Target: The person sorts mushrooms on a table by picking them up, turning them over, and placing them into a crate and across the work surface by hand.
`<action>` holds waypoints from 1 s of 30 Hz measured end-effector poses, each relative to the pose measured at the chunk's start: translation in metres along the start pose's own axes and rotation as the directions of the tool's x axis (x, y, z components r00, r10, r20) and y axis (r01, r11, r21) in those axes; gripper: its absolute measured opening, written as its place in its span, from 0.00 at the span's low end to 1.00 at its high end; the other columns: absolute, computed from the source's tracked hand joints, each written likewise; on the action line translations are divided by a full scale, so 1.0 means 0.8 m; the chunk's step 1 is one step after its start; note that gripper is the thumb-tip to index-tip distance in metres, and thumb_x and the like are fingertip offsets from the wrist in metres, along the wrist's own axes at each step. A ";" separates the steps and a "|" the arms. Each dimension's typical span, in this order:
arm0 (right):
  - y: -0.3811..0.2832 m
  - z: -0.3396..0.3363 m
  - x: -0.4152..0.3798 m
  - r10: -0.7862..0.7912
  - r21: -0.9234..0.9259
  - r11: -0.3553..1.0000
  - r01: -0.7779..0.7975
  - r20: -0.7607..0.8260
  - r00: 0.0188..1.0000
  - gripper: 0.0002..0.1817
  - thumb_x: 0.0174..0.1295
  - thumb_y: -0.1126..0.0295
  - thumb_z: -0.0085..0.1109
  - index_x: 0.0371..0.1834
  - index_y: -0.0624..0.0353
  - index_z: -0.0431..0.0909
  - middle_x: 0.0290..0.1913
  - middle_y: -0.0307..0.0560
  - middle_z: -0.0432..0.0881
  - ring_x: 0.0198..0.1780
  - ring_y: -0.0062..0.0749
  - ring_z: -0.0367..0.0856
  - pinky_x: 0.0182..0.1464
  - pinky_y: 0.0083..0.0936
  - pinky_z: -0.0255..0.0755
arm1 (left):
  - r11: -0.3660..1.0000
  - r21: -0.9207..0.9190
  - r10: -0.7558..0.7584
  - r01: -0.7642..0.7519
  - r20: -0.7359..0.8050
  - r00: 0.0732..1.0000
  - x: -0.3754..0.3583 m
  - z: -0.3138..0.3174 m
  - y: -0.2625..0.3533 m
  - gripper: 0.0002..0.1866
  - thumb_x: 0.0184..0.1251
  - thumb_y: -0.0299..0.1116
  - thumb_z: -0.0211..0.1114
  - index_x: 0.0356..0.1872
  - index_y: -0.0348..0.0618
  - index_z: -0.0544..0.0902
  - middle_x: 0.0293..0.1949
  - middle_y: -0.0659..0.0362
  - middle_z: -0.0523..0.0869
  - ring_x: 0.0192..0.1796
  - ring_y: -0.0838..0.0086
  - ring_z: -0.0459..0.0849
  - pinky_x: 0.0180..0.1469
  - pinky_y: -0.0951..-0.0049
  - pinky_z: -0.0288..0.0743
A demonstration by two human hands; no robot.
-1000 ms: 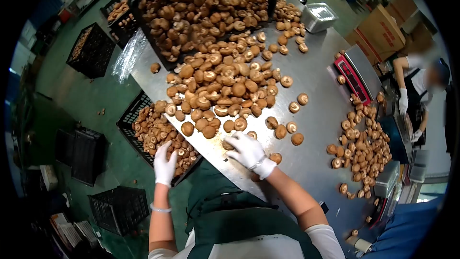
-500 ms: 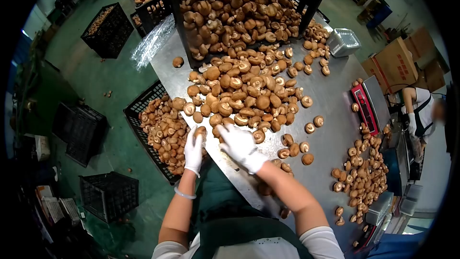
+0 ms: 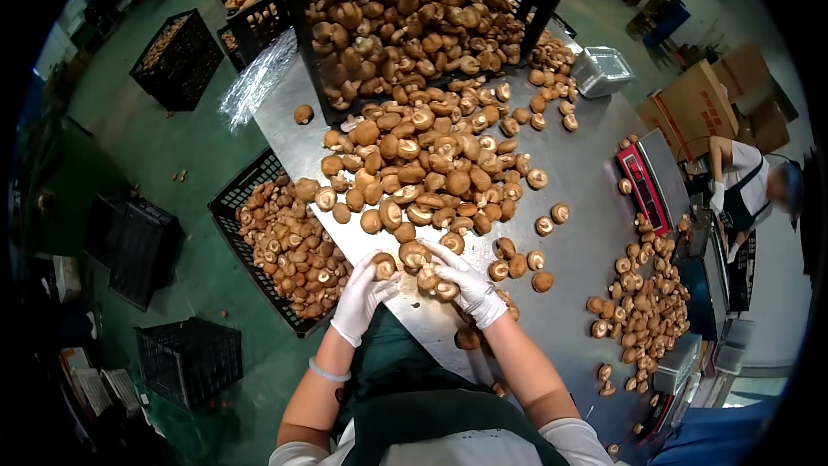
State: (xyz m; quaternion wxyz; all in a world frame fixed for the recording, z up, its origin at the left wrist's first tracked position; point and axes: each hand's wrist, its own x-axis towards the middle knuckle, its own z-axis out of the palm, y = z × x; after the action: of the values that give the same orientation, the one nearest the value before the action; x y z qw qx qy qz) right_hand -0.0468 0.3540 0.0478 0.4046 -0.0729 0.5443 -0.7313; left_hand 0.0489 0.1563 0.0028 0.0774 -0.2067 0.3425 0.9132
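My left hand (image 3: 359,300), in a white glove, grips a brown shiitake mushroom (image 3: 384,266) at the near edge of the steel table (image 3: 573,207). My right hand (image 3: 470,287), gloved too, is curled around several shiitake mushrooms (image 3: 429,277), just right of the left hand. How firmly each of these is held cannot be made out. A large heap of shiitake mushrooms (image 3: 457,181) spreads over the table beyond both hands. Below the table's left edge stands a black crate (image 3: 226,199) filled with mushrooms.
A tipped black crate (image 3: 317,78) pours mushrooms onto the far end. A red scale (image 3: 645,186) and another mushroom pile (image 3: 642,311) lie at the right. Clear plastic trays (image 3: 602,71) stand at the far right corner. A co-worker (image 3: 746,186) is across the table. Black crates (image 3: 190,362) sit on the floor.
My right hand has drawn back from the heap's edge with mushrooms at its fingers. My left hand has turned and moved slightly right and down, with a mushroom still in it.
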 end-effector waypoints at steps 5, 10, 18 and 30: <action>0.005 0.005 -0.020 0.020 0.152 0.988 -0.022 0.014 1.000 0.35 0.63 0.67 0.52 0.74 0.63 0.53 0.73 0.50 0.58 0.74 0.32 0.56 0.72 0.25 0.51 | 0.832 0.506 0.221 -0.227 0.072 0.973 -0.009 0.056 -0.006 0.32 0.65 0.28 0.62 0.70 0.45 0.62 0.62 0.55 0.70 0.60 0.70 0.74 0.59 0.72 0.72; -0.003 0.022 -0.030 -0.095 -0.120 0.988 0.097 0.022 0.995 0.36 0.62 0.71 0.51 0.74 0.62 0.51 0.74 0.49 0.57 0.70 0.30 0.62 0.70 0.24 0.55 | 0.810 0.558 0.183 -0.181 0.053 0.982 0.007 0.048 -0.010 0.27 0.65 0.28 0.63 0.65 0.43 0.68 0.61 0.57 0.69 0.58 0.71 0.75 0.57 0.74 0.74; 0.040 -0.024 -0.032 -0.079 0.542 0.840 0.041 0.047 0.996 0.30 0.66 0.58 0.51 0.67 0.66 0.61 0.65 0.60 0.69 0.59 0.39 0.75 0.51 0.30 0.78 | 0.971 -0.024 0.235 -0.238 -0.085 0.968 -0.013 -0.003 0.044 0.14 0.73 0.41 0.55 0.53 0.46 0.73 0.48 0.59 0.78 0.52 0.70 0.80 0.50 0.67 0.78; -0.044 0.049 0.118 -0.332 -0.976 -0.208 0.058 0.126 0.935 0.32 0.51 0.58 0.65 0.61 0.50 0.70 0.36 0.52 0.79 0.35 0.45 0.82 0.35 0.35 0.77 | -0.233 0.969 0.615 -0.079 0.210 0.760 0.071 0.014 0.046 0.27 0.54 0.33 0.67 0.58 0.43 0.75 0.59 0.52 0.75 0.55 0.55 0.76 0.58 0.63 0.71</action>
State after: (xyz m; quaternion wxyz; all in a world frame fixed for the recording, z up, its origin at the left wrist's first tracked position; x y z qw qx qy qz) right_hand -0.1062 0.2646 0.0618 0.0330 -0.3728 0.9207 -0.1110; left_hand -0.0162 0.1362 0.0079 -0.1345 -0.1333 0.9425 0.2755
